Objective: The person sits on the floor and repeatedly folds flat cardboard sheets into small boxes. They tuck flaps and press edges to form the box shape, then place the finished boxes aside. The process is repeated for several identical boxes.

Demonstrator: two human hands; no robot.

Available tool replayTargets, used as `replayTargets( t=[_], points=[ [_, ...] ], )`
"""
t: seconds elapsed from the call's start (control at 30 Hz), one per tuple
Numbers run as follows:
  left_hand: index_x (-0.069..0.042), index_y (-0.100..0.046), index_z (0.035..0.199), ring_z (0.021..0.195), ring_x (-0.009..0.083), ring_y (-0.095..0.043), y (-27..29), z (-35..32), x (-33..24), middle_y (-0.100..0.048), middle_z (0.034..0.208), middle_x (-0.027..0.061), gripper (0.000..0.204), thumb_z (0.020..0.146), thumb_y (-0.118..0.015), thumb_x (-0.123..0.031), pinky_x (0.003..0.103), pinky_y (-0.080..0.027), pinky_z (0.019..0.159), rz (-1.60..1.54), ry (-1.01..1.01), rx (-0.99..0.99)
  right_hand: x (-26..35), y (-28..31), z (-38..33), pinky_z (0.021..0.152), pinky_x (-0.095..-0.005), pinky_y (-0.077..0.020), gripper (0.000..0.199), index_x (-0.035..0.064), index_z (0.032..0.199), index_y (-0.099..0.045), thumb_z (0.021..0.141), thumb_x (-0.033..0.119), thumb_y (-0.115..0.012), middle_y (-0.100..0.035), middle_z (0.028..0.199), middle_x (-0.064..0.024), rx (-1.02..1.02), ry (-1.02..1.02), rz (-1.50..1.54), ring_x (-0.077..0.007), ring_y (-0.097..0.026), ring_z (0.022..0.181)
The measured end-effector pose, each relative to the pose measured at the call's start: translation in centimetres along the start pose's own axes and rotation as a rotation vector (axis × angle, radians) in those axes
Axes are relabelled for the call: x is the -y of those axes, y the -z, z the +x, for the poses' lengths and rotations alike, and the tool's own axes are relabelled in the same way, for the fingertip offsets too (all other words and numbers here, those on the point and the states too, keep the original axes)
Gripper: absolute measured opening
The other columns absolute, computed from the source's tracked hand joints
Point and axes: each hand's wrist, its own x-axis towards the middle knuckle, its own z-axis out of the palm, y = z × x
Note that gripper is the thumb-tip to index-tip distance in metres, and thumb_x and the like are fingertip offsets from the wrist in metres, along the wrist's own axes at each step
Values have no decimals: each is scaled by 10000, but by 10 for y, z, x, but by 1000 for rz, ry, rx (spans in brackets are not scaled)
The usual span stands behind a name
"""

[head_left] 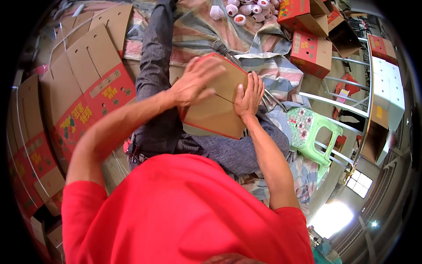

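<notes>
A cardboard box point(212, 115) with brown closed flaps and red edges sits between my legs, a seam running across its top. My left hand point(197, 82) is over the box's left part, fingers stretched out and slightly blurred. Whether its palm touches the flap, I cannot tell. At the right edge, my right hand point(249, 97) grips the box, its thumb on the top and its fingers along the side. The box's underside is hidden.
Flattened red-and-brown cartons point(90, 83) are stacked at the left. Foam-netted fruit point(239, 19) lies on the striped sheet point(198, 31) at the far side. Red boxes point(311, 53), a green stool point(323, 132) and a metal rack point(336, 104) stand on the right.
</notes>
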Motion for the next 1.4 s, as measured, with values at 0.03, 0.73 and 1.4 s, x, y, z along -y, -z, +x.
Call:
replayTargets(
  t=[0.03, 0.73, 1.4],
  points=[
    [-75, -408, 1633, 1594, 422, -275, -10, -10, 2, -387, 1674, 225, 754, 1002, -660, -403, 563, -185, 1310, -140, 173, -147, -10, 4, -4, 1297, -572, -192, 622, -22, 1495, -496, 998, 351, -525, -467, 1588, -232, 6, -8, 16, -438, -367, 1512],
    [24, -633, 1201, 1025, 395, -715, 16, 42, -6, -745, 1061, 203, 546, 848, -885, -308, 477, -539, 896, -685, 412, -62, -161, -13, -152, 1022, -479, -577, 546, 94, 1460, -562, 1080, 486, -573, -648, 1387, -66, -47, -702, 1220, -263, -652, 1233],
    [-36, -639, 1183, 1125, 340, -608, 7, 3, -34, -647, 1124, 124, 343, 902, -662, -230, 466, -459, 1014, 269, -45, 209, -39, 29, 20, 942, -381, -528, 427, -79, 1301, -631, 1046, 264, -631, -727, 1128, -163, 570, -436, 701, -230, -661, 1017]
  ],
)
